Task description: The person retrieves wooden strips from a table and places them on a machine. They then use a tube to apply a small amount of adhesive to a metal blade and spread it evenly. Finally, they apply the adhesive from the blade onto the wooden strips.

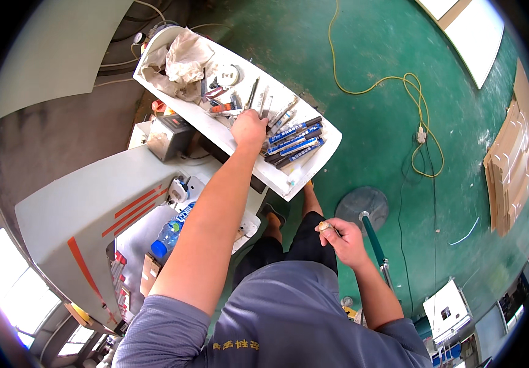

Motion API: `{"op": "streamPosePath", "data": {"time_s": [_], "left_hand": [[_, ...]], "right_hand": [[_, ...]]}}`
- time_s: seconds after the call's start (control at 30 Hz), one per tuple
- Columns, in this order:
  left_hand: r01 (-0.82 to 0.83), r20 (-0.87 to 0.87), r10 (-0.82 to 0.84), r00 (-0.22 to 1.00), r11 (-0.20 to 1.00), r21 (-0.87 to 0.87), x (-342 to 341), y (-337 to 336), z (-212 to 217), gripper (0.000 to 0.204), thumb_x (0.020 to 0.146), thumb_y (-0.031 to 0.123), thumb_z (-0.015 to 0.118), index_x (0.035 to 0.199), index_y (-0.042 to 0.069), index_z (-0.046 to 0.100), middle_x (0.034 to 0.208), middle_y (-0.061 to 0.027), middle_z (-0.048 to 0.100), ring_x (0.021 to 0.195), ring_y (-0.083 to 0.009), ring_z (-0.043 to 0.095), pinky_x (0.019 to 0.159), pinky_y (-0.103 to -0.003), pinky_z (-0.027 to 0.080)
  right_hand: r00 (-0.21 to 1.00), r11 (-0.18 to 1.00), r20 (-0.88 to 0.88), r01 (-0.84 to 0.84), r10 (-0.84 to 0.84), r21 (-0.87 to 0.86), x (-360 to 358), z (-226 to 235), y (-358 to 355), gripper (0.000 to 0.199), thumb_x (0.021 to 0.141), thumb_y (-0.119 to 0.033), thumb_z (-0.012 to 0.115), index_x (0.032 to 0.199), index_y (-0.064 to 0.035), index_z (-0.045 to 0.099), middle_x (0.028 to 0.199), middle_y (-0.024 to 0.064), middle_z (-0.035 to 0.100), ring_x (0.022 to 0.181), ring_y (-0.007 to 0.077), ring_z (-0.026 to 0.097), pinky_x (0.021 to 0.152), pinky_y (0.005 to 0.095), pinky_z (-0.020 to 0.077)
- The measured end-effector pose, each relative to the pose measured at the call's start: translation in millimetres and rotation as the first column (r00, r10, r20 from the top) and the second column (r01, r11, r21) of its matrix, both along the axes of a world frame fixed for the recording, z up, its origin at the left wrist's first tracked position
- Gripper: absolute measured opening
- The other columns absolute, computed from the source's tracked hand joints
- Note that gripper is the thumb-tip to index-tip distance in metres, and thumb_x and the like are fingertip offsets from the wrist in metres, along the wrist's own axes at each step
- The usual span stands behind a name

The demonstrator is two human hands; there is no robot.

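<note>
My left hand (249,130) reaches into a white tray (280,179) with its fingers closed and partly hidden. A slim dark pen-like tool (252,93) lies right at its fingertips; whether it is gripped I cannot make out. Just right of this hand lie several blue-and-black markers (295,134) in a pile. Left of it are a tube with an orange band (221,108) and a round white tape roll (228,75). Lower right, near my shorts, my right hand (345,240) pinches a small pale brownish piece (323,226) between thumb and fingers.
Crumpled whitish cloth (186,58) fills the tray's far left end. A white machine (74,202) with orange stripes stands at left, a water bottle (169,236) beside it. A green post on a round base (362,208) stands right; a yellow cable (424,116) crosses the green floor.
</note>
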State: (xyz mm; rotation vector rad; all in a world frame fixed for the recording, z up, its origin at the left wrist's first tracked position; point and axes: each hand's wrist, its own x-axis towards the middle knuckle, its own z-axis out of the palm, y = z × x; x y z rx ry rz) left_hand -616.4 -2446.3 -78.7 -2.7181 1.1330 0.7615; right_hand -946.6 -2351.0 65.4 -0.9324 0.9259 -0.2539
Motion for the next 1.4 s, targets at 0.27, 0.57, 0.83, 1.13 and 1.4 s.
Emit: {"op": "streamPosePath", "data": {"time_s": [0.27, 0.57, 0.83, 1.13, 1.4], "left_hand": [[-0.072, -0.122, 0.047, 0.991, 0.975, -0.208, 1, 11, -9, 0.018, 0.074, 0.024, 0.072, 0.08, 0.007, 0.072, 0.085, -0.0147, 0.073, 0.085, -0.0335, 0.071, 0.08, -0.043, 0.057], [-0.712, -0.923, 0.191, 0.333, 0.693, -0.113, -51, 61, 87, 0.015, 0.09, 0.013, 0.073, 0.084, 0.003, 0.063, 0.073, -0.001, 0.061, 0.068, -0.0098, 0.055, 0.067, -0.026, 0.046], [-0.719, -0.988, 0.011, 0.157, 0.687, -0.106, -67, 191, 195, 0.047, 0.088, -0.003, 0.068, 0.13, 0.003, 0.047, 0.088, -0.0034, 0.062, 0.079, -0.0119, 0.063, 0.073, -0.027, 0.053], [-0.727, -0.947, 0.114, 0.301, 0.67, -0.15, -54, 259, 278, 0.02, 0.1, 0.016, 0.059, 0.108, -0.001, 0.067, 0.084, -0.0038, 0.069, 0.069, -0.0082, 0.06, 0.064, -0.023, 0.046], [-0.673, -0.893, 0.069, 0.444, 0.684, -0.281, -64, 271, 322, 0.022, 0.099, 0.021, 0.064, 0.087, 0.003, 0.064, 0.071, 0.0018, 0.06, 0.06, -0.0038, 0.052, 0.055, -0.022, 0.044]], "right_hand": [[1.0, 1.0, -0.016, -0.009, 0.009, -0.012, 1, 6, -1, 0.021, 0.099, -0.015, 0.059, 0.102, 0.0027, 0.068, 0.072, 0.0029, 0.063, 0.068, 0.0097, 0.056, 0.064, 0.0252, 0.0442], [0.998, 0.995, 0.047, -0.047, 0.051, -0.084, 17, 21, -14, 0.024, 0.1, -0.02, 0.06, 0.101, 0.0022, 0.068, 0.074, 0.0037, 0.064, 0.07, 0.0102, 0.059, 0.066, 0.0259, 0.0464], [0.962, 0.955, 0.146, -0.197, 0.232, -0.22, 55, 53, -28, 0.023, 0.101, -0.02, 0.06, 0.101, 0.0023, 0.067, 0.076, 0.0032, 0.066, 0.069, 0.0084, 0.057, 0.065, 0.0239, 0.0438], [0.838, 0.866, 0.254, -0.414, 0.483, -0.282, 104, 97, -14, 0.025, 0.101, -0.022, 0.061, 0.102, 0.002, 0.068, 0.071, 0.004, 0.06, 0.063, 0.0104, 0.054, 0.059, 0.0255, 0.0445], [0.763, 0.762, 0.24, -0.454, 0.6, -0.462, 129, 135, -2, 0.029, 0.103, -0.025, 0.058, 0.102, 0.0026, 0.067, 0.068, 0.0041, 0.058, 0.06, 0.0112, 0.052, 0.056, 0.0263, 0.0427]]}}
